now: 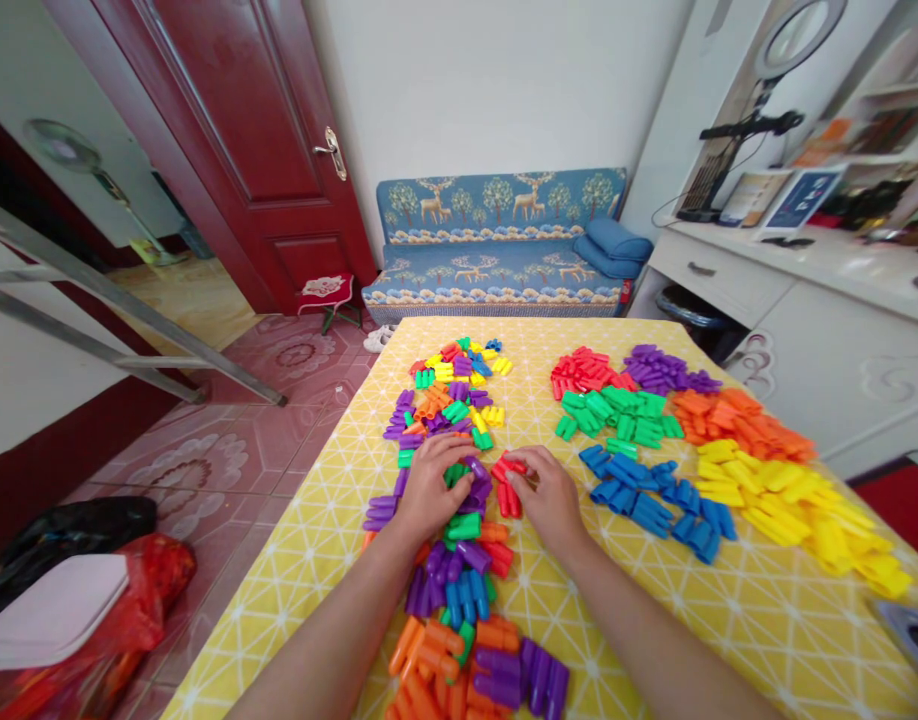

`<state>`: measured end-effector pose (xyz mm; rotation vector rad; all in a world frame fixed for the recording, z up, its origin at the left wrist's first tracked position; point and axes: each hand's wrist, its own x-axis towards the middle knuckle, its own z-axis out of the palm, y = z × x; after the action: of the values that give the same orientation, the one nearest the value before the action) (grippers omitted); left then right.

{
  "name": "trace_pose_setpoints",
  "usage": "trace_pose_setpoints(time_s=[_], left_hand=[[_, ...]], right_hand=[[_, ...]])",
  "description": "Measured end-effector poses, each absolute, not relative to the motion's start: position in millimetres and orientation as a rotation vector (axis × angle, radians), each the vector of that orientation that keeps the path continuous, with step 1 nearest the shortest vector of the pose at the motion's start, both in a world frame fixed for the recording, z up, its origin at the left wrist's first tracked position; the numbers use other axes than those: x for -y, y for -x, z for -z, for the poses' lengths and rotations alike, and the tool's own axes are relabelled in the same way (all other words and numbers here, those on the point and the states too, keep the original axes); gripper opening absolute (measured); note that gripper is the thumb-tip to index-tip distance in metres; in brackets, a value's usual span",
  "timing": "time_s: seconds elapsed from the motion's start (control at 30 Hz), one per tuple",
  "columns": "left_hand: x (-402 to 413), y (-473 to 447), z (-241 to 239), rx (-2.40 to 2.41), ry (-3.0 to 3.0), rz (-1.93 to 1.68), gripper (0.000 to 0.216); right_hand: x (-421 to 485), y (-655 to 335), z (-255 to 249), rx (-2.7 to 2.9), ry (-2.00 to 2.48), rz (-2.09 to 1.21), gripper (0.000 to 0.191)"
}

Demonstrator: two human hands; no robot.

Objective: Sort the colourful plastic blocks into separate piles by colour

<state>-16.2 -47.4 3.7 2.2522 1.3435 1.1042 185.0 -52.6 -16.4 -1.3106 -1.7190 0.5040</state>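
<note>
My left hand (433,487) reaches over a mixed pile of plastic toy pieces shaped like joined tubes. Its fingers are curved and apart from the thumb, with a green piece (454,474) and a purple piece (478,482) just beside them. To the right, my right hand (550,503) has its thumb and fingers closed at a red toy piece (508,466). More red (509,501) lies directly below that. Mixed colours run along the table toward me, including a blue piece (466,598), orange pieces (427,650) and purple pieces (543,678).
Sorted heaps of red (585,372), purple (665,370), green (619,415), orange (740,423), blue (658,495) and yellow pieces (804,505) lie at right on the yellow tablecloth (279,610). A sofa (496,255) stands beyond, a white cabinet (841,350) at right.
</note>
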Motion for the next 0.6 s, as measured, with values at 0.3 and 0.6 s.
trace_pose_setpoints(time_s=[0.3, 0.6], left_hand=[[45.4, 17.1, -2.7, -1.358, -2.223, -1.103, 0.031], [45.8, 17.2, -5.9, -1.36, -2.202, -1.099, 0.03]], right_hand=[[34.5, -197.3, 2.6, 1.466, 1.315, -0.844, 0.029], [-103.2, -280.1, -41.5, 1.308, 1.689, -0.472, 0.025]])
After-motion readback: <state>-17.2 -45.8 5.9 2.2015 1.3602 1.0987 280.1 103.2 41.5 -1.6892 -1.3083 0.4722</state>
